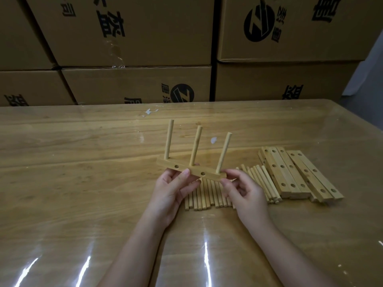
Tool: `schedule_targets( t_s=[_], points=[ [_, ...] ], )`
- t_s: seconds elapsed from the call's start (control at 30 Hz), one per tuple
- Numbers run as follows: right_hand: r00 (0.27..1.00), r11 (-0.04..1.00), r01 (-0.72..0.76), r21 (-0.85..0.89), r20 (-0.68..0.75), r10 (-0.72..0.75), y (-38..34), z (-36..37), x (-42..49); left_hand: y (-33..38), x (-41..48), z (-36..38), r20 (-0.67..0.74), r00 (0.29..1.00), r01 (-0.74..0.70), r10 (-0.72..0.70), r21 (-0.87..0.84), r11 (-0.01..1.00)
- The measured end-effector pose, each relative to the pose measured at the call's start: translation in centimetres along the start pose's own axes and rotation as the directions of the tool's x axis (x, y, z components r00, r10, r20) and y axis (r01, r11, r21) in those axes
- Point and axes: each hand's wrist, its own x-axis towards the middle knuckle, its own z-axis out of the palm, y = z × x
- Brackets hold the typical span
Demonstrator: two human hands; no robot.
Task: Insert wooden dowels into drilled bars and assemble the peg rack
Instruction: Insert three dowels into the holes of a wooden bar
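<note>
Left hand (pixel 172 191) and right hand (pixel 242 189), fingers curled, hold the drilled bar (pixel 190 169) above the tabletop (pixel 83 183), three dowels (pixel 195 145) standing in it. Loose dowels (pixel 207 196) lie beneath the bar, spare bars (pixel 290 172) to its right. Tilting could shed any loosely seated dowel.

You hold a pale tan bar (pixel 211 176) with three matching dowels (pixel 195 145); beneath your grip the table (pixel 83 162) is honey-brown, streak-grained and white-flecked; beyond it, brown cartons (pixel 134 32) carry black print.
</note>
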Motion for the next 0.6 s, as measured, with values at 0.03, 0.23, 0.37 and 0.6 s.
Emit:
schedule_targets(
  t_s=[0.03,0.23,0.37,0.6],
  points=[
    [1.0,1.0,-0.005,-0.009,-0.011,0.005,0.17,-0.01,0.06,-0.02,0.06,0.05,-0.002,1.0,0.01,-0.01,0.009,1.0],
    [0.999,0.997,-0.008,-0.074,-0.052,0.005,0.85,0.01,0.14,0.3,0.22,-0.02,-0.063,0.998,-0.033,0.03,-0.037,0.999],
    [0.993,0.999,-0.031,-0.038,-0.111,0.026,0.81,-0.15,0.05,0.41,0.36,-0.34,-0.091,0.994,-0.069,0.064,-0.059,0.996],
    [0.985,0.999,-0.033,-0.012,-0.169,0.031,0.83,-0.33,0.15,0.27,0.32,-0.55,-0.116,0.991,-0.076,0.071,-0.041,0.996]
  ],
)
